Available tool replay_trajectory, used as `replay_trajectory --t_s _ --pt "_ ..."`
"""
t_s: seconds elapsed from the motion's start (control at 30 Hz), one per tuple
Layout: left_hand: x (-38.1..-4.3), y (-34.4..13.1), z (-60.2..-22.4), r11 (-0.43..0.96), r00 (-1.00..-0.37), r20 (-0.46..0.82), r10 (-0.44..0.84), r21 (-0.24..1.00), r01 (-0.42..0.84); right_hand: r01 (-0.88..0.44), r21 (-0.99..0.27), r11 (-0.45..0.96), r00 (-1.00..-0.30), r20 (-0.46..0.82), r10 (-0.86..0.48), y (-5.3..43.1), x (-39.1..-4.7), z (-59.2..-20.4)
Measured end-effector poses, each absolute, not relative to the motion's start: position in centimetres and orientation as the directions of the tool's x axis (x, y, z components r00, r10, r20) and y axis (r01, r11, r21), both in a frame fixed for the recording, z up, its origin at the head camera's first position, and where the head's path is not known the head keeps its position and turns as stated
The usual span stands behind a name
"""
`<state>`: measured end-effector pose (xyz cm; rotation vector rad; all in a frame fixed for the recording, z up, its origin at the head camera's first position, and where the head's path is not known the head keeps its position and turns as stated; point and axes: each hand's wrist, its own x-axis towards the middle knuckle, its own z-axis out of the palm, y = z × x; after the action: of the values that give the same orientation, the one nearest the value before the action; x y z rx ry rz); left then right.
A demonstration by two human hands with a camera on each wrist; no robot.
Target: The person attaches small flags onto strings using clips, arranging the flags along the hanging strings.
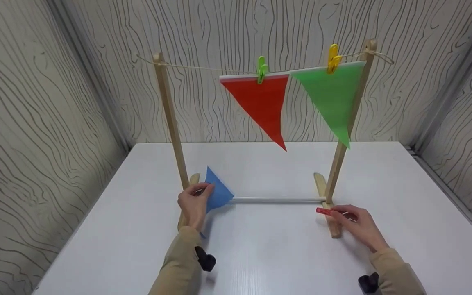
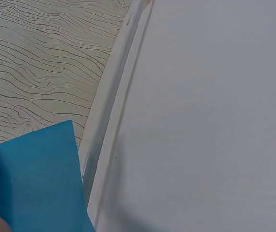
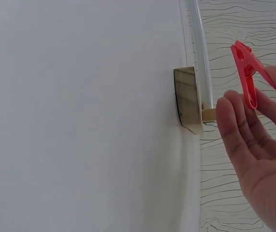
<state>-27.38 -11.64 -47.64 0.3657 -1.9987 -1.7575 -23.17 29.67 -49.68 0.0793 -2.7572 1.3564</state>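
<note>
My left hand (image 1: 195, 204) pinches a blue triangular flag (image 1: 218, 192) between thumb and fingers, beside the left post of a wooden stand. The same blue flag (image 2: 36, 174) fills the lower left of the left wrist view. In my right hand (image 1: 359, 224) a small red clothespin (image 1: 324, 211) is held at its end, in front of the stand's right foot. The right wrist view shows the red clothespin (image 3: 246, 72) between thumb and fingers. On the string (image 1: 203, 67) above hang a red flag (image 1: 262, 104) under a green clothespin (image 1: 262, 70) and a green flag (image 1: 334, 96) under a yellow clothespin (image 1: 332, 59).
The string runs between the left wooden post (image 1: 170, 119) and the right wooden post (image 1: 338, 168). A white rod (image 1: 279, 200) joins their feet low over the white table (image 1: 260, 254). Patterned walls (image 1: 76, 102) stand at the back and both sides.
</note>
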Motion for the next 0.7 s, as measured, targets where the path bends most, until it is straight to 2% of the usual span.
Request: replay_trajectory --t_s 0.13,0.27,0.43,0.57,0.7 --pt "-27.5 -11.7 -47.4 0.122 -0.865 0.212 -0.454 0.977 0.176 -0.021 -0.823 0.568 -0.999 0.033 0.011 29.3 -23.2 -49.6" --pt "-27.8 -11.8 -47.2 0.119 -0.872 0.255 -0.419 0.967 0.225 0.004 -0.9 0.435 -0.999 0.013 0.034 29.0 -23.3 -49.6" --pt "-27.8 -12.1 -46.8 0.182 -0.896 0.237 -0.376 0.967 0.179 0.012 -0.967 0.256 -0.998 0.003 0.057 28.7 -23.4 -49.7" --pt "-27.7 -12.3 -46.4 0.211 -0.91 0.232 -0.345 0.963 0.165 0.008 -0.984 0.176 -0.998 0.004 0.067 28.4 -23.3 -49.6" --pt "-27.5 -12.4 -46.0 0.197 -0.913 0.227 -0.34 0.966 0.167 0.03 -0.997 0.065 -0.996 -0.024 0.081 28.0 -23.2 -49.5"
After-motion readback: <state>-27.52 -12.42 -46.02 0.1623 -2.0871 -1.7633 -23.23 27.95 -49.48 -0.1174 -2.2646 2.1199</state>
